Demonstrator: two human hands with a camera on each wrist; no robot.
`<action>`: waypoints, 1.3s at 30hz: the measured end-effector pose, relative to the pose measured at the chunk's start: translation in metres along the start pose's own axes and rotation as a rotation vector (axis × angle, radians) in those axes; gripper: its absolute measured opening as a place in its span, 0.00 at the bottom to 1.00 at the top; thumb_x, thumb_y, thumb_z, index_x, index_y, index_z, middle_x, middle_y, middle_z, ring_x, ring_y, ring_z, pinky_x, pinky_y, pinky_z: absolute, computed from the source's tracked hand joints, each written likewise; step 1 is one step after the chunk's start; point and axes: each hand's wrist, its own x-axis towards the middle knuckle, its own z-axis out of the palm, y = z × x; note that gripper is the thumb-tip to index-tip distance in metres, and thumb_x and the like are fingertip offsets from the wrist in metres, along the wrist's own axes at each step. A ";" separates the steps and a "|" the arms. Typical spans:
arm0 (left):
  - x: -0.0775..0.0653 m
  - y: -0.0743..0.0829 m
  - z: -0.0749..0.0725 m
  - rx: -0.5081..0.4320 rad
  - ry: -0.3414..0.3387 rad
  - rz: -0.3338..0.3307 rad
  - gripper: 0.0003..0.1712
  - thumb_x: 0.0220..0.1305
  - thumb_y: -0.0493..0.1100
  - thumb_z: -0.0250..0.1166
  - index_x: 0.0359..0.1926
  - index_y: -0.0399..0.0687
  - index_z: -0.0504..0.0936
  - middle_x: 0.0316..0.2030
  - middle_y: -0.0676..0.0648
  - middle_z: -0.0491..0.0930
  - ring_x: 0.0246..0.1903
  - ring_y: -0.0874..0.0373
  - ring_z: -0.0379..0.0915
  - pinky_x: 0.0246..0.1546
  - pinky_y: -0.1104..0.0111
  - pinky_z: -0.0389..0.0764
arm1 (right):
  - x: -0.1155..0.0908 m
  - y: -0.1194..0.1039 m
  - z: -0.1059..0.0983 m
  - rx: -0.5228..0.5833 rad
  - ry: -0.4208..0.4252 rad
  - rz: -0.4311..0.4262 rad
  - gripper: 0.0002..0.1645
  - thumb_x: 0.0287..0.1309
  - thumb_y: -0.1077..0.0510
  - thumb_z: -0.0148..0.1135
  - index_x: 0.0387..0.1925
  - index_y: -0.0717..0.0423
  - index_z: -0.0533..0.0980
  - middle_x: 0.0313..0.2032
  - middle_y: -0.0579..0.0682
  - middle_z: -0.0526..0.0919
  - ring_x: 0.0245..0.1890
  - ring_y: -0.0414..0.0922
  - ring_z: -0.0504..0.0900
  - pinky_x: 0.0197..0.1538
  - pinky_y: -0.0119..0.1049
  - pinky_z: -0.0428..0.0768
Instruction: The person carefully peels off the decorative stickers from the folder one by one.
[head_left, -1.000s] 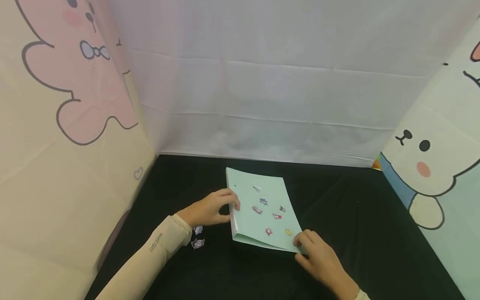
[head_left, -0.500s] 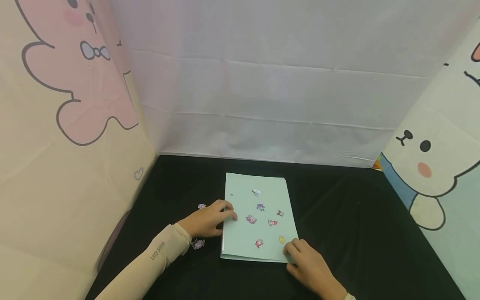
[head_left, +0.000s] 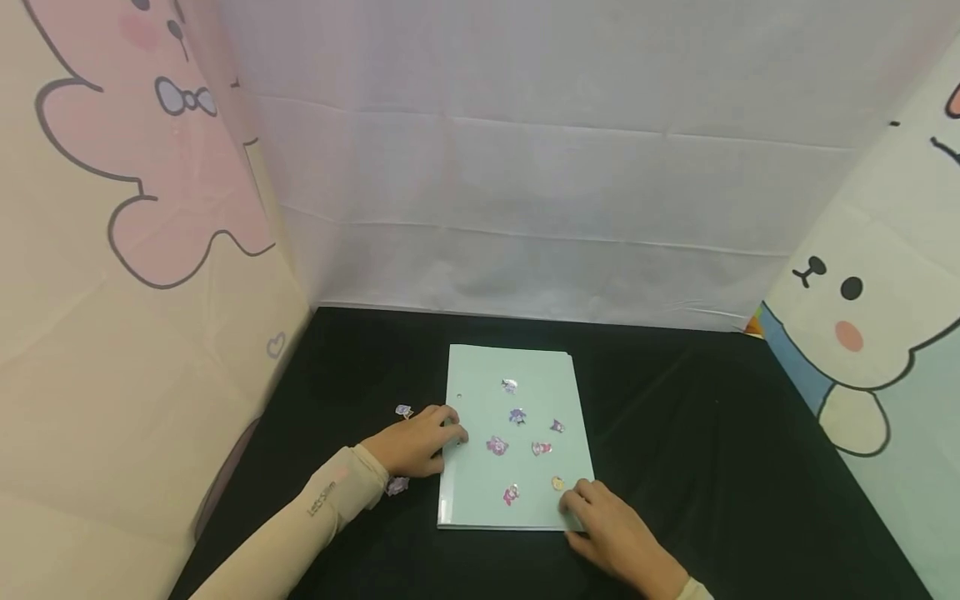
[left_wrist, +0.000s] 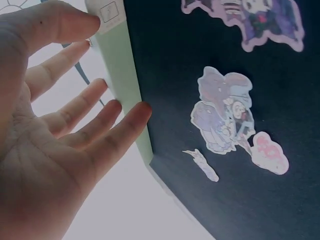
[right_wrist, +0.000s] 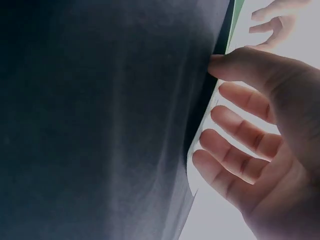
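Observation:
A pale green file folder point(head_left: 480, 504) lies closed and flat on the black cloth, with several small cartoon stickers point(head_left: 497, 446) scattered over its cover. My left hand point(head_left: 412, 442) holds its left edge, thumb by the spine point(left_wrist: 120, 70) and fingers over the cover. At the near right corner my right hand point(head_left: 618, 533) holds the folder, fingers on the right edge and thumb at the front edge. In the left wrist view, loose cut-out stickers point(left_wrist: 225, 110) lie beside the spine.
Black cloth point(head_left: 675, 433) covers the table. A pale curtain point(head_left: 487, 167) hangs behind it, with cartoon-printed cloths point(head_left: 150, 358) at the sides. Two loose stickers show near the left forearm, one just beyond the hand point(head_left: 403, 411) and one by the cuff point(head_left: 397, 485).
The folder has turned straighter, come nearer and settled flat, its cover lowering at the front edge. Both hands moved with it, toward the person and slightly left.

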 end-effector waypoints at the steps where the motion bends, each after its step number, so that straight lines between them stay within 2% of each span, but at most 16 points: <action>1: 0.001 0.001 -0.001 -0.012 -0.004 -0.009 0.21 0.57 0.33 0.66 0.53 0.47 0.81 0.54 0.41 0.72 0.52 0.46 0.71 0.45 0.63 0.78 | 0.000 0.000 -0.001 0.004 -0.010 0.002 0.21 0.42 0.55 0.81 0.35 0.47 0.76 0.35 0.38 0.73 0.32 0.37 0.70 0.33 0.32 0.75; 6: 0.003 0.004 0.000 -0.039 -0.022 -0.058 0.17 0.63 0.38 0.66 0.53 0.48 0.82 0.54 0.42 0.73 0.53 0.46 0.71 0.47 0.61 0.79 | 0.003 0.002 -0.004 0.027 -0.059 0.015 0.19 0.45 0.54 0.79 0.36 0.47 0.76 0.34 0.38 0.73 0.32 0.36 0.70 0.33 0.32 0.75; 11: 0.004 0.004 0.001 -0.040 -0.031 -0.087 0.16 0.64 0.41 0.69 0.53 0.50 0.82 0.54 0.44 0.73 0.54 0.47 0.70 0.48 0.61 0.79 | 0.010 0.007 -0.010 0.020 -0.080 0.086 0.13 0.48 0.56 0.76 0.35 0.46 0.79 0.33 0.37 0.75 0.30 0.35 0.69 0.32 0.32 0.75; 16: 0.005 0.003 0.003 -0.040 -0.034 -0.088 0.16 0.64 0.42 0.70 0.53 0.51 0.82 0.53 0.44 0.73 0.53 0.48 0.70 0.48 0.63 0.79 | 0.025 0.018 -0.019 0.003 -0.131 0.159 0.13 0.51 0.57 0.74 0.38 0.48 0.80 0.34 0.39 0.77 0.31 0.35 0.69 0.34 0.33 0.77; 22: 0.005 0.003 0.004 -0.042 -0.036 -0.100 0.16 0.64 0.43 0.70 0.53 0.51 0.83 0.53 0.45 0.73 0.53 0.49 0.70 0.49 0.63 0.78 | 0.049 0.036 -0.024 -0.027 -0.119 0.145 0.13 0.52 0.58 0.75 0.39 0.51 0.80 0.34 0.42 0.78 0.31 0.37 0.74 0.35 0.34 0.79; 27: 0.005 0.005 0.003 -0.045 -0.051 -0.116 0.17 0.64 0.43 0.70 0.53 0.50 0.83 0.54 0.44 0.73 0.54 0.48 0.71 0.49 0.62 0.78 | 0.072 0.051 -0.024 -0.032 -0.128 0.136 0.13 0.55 0.58 0.73 0.41 0.53 0.80 0.35 0.45 0.79 0.32 0.39 0.76 0.35 0.35 0.80; 34: 0.006 0.007 0.002 -0.038 -0.066 -0.120 0.17 0.64 0.43 0.70 0.53 0.50 0.83 0.54 0.44 0.74 0.53 0.48 0.71 0.49 0.62 0.78 | 0.098 0.066 -0.014 -0.016 -0.177 0.214 0.13 0.58 0.56 0.71 0.44 0.53 0.79 0.37 0.47 0.80 0.33 0.40 0.77 0.36 0.37 0.81; 39: 0.006 0.007 0.000 -0.020 -0.053 -0.115 0.17 0.63 0.43 0.71 0.53 0.50 0.83 0.53 0.44 0.74 0.54 0.48 0.71 0.49 0.62 0.78 | 0.110 0.075 -0.007 -0.022 -0.186 0.246 0.18 0.60 0.55 0.71 0.49 0.57 0.79 0.39 0.50 0.80 0.35 0.43 0.77 0.40 0.40 0.82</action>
